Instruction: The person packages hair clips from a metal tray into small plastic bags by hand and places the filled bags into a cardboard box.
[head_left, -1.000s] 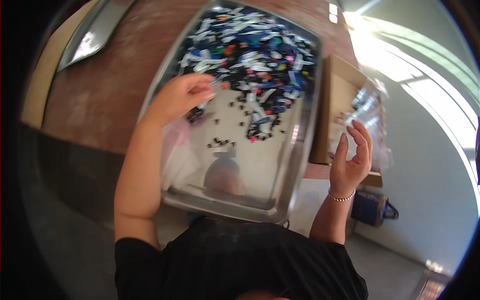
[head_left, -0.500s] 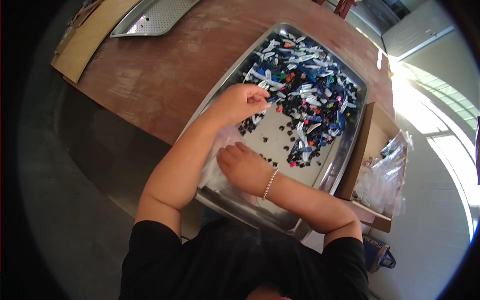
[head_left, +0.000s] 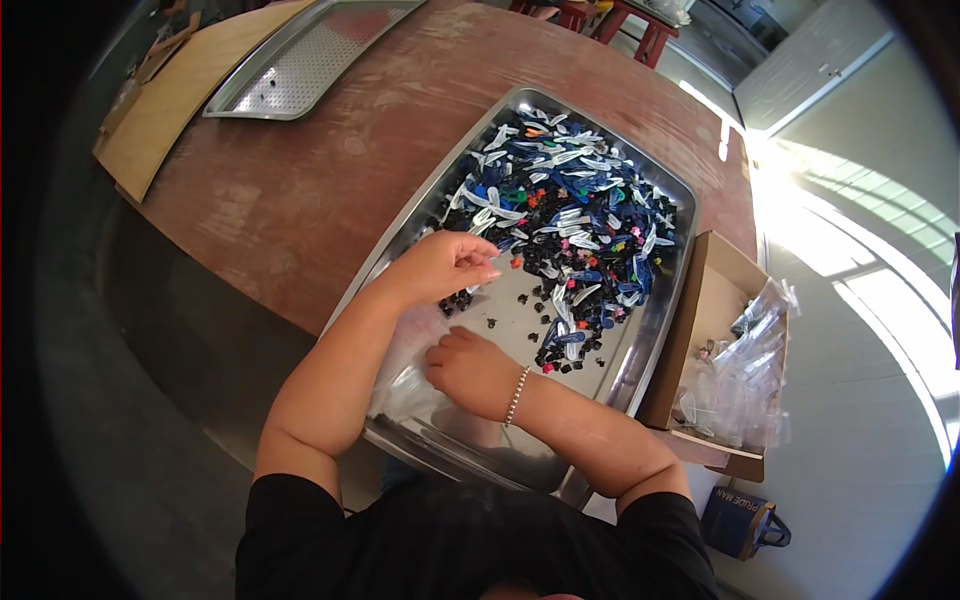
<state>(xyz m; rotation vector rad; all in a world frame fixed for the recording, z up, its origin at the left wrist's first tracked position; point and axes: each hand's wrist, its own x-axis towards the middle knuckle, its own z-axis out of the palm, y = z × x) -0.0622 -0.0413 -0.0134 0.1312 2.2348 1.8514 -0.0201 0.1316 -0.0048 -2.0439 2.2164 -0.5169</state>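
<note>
A large metal tray (head_left: 625,385) lies before me with a heap of snap hair clips (head_left: 575,160) in white, navy and other colours. Small black claw clips (head_left: 560,350) are mixed in, with several loose on its bare floor. My left hand (head_left: 447,268) is over the heap's near left edge, fingers curled and thumb a little apart; nothing shows between them. Closer to me, my right hand (head_left: 475,375), with a beaded bracelet (head_left: 517,395), has its fingers closed at the edge of a clear plastic bag (head_left: 403,368). Its fingertips are hidden.
A cardboard box (head_left: 715,275) of clear plastic bags (head_left: 730,390) stands right of the tray. A perforated metal tray (head_left: 310,65) and a wooden board (head_left: 200,90) lie at far left on the reddish table (head_left: 330,190). A dark blue bag (head_left: 738,522) is at lower right.
The whole view has shifted, so the tray appears lower and further left. My left hand has drawn slightly towards me. Loose black clips beside my right hand no longer show.
</note>
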